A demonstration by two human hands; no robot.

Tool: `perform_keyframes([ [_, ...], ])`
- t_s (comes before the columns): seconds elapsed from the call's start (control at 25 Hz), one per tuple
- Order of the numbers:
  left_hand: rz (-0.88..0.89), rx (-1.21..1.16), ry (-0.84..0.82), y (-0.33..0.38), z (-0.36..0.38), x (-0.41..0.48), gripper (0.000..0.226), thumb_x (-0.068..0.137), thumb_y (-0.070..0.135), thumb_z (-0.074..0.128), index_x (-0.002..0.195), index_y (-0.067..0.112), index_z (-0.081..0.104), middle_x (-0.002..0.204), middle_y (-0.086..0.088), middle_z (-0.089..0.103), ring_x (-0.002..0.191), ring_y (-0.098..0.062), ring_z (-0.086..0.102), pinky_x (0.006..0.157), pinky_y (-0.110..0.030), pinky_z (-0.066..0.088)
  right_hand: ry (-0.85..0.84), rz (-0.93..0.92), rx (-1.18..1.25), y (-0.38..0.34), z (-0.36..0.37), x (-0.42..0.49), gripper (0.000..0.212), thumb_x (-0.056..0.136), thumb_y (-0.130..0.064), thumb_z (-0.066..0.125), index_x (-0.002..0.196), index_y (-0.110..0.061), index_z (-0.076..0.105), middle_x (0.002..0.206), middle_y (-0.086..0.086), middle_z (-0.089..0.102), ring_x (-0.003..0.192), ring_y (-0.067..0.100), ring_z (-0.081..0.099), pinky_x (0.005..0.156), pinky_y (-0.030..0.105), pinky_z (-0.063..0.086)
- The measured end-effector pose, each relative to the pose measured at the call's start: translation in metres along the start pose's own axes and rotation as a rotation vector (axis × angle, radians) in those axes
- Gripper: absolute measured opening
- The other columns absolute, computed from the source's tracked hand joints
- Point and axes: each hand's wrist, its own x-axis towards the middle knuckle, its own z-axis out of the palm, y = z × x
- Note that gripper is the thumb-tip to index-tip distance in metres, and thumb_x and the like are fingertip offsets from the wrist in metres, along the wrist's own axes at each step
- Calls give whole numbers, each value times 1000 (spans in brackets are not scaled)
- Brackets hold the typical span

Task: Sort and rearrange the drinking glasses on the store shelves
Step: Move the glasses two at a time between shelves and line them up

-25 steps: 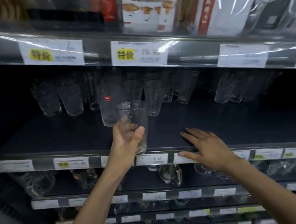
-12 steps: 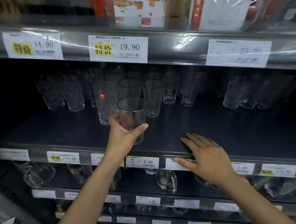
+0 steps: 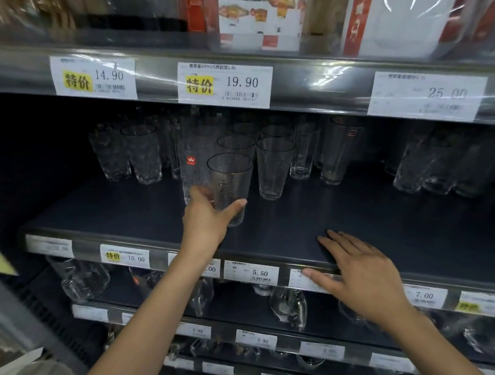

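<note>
My left hand (image 3: 205, 222) grips the lower part of a clear textured tumbler (image 3: 229, 183), upright at the middle of the dark shelf (image 3: 340, 223). Whether its base touches the shelf I cannot tell. Right behind it stand a glass with a red sticker (image 3: 191, 166) and a row of similar tumblers (image 3: 272, 168). My right hand (image 3: 357, 271) lies flat, fingers spread, on the shelf's front edge to the right, holding nothing.
Two textured glasses (image 3: 131, 153) stand at the shelf's left, tall glasses (image 3: 338, 152) at the back middle, more glasses (image 3: 435, 165) at the right. Price tags (image 3: 250, 272) line the shelf edges. Boxed goods (image 3: 258, 21) fill the shelf above; glassware (image 3: 287, 306) sits below.
My left hand has carried the tumbler from the front edge deeper onto the shelf, toward the row behind. My right hand has stayed on the edge.
</note>
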Motion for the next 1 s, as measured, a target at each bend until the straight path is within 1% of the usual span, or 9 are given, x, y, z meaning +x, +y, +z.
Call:
perform_keyframes([
  [0.16, 33, 79, 44, -6, 1, 5, 61, 78, 48, 80, 117, 5, 59, 109, -8, 65, 101, -25, 63, 89, -40, 51, 0, 1, -1, 0, -2, 0, 98, 79, -89, 9, 145, -29, 51, 151, -5, 48, 141, 14, 43, 113, 32, 36],
  [0.36, 53, 71, 59, -11, 3, 6, 64, 80, 43, 80, 126, 4, 60, 106, -9, 70, 101, -26, 66, 92, -43, 53, 4, 4, 3, -1, -2, 1, 99, 79, -89, 7, 145, -29, 50, 151, -6, 48, 141, 13, 43, 114, 32, 36],
  [0.52, 74, 54, 60, -11, 3, 6, 63, 81, 41, 80, 129, 4, 60, 105, -9, 70, 99, -24, 66, 91, -39, 53, -3, -7, 6, 0, 0, 1, 102, 77, -90, 1, 149, -32, 44, 155, -9, 42, 144, 10, 37, 116, 30, 31],
  [0.6, 98, 49, 64, -11, 3, 5, 58, 81, 39, 80, 124, 4, 64, 95, -2, 68, 92, -21, 65, 85, -31, 52, 7, -8, 13, 1, 0, 1, 102, 76, -90, 1, 149, -33, 44, 155, -10, 42, 144, 10, 36, 116, 29, 32],
  [0.68, 106, 50, 66, -12, 4, 6, 53, 81, 39, 80, 119, 4, 67, 90, 1, 65, 86, -16, 64, 81, -27, 49, 10, -9, 17, 1, 1, 1, 102, 76, -91, 1, 149, -33, 43, 156, -10, 41, 145, 9, 36, 116, 29, 31],
  [0.76, 110, 53, 66, -14, 4, 6, 49, 81, 39, 80, 114, 5, 68, 90, 1, 66, 84, -14, 63, 79, -27, 49, 13, -7, 23, 1, 1, 1, 101, 77, -90, 4, 148, -32, 45, 154, -9, 43, 144, 10, 38, 115, 30, 33],
  [0.84, 114, 49, 64, -15, 5, 6, 44, 81, 39, 80, 110, 6, 70, 84, 7, 62, 81, -13, 63, 76, -24, 46, 21, 2, 35, 1, 0, 0, 98, 78, -90, 9, 145, -30, 51, 151, -7, 48, 141, 12, 43, 113, 33, 39],
  [0.92, 126, 38, 58, -15, 5, 7, 42, 81, 37, 80, 108, 6, 71, 83, 9, 61, 77, -9, 61, 73, -21, 43, 28, 5, 49, 0, 0, 0, 96, 79, -89, 14, 142, -28, 55, 148, -6, 52, 138, 14, 47, 110, 35, 43],
  [1.0, 148, 31, 53, -16, 5, 7, 40, 82, 34, 81, 108, 5, 71, 85, 9, 63, 73, -4, 57, 71, -18, 40, 25, 6, 49, 0, 0, 0, 96, 79, -90, 12, 143, -30, 53, 150, -7, 50, 139, 13, 45, 111, 35, 42],
])
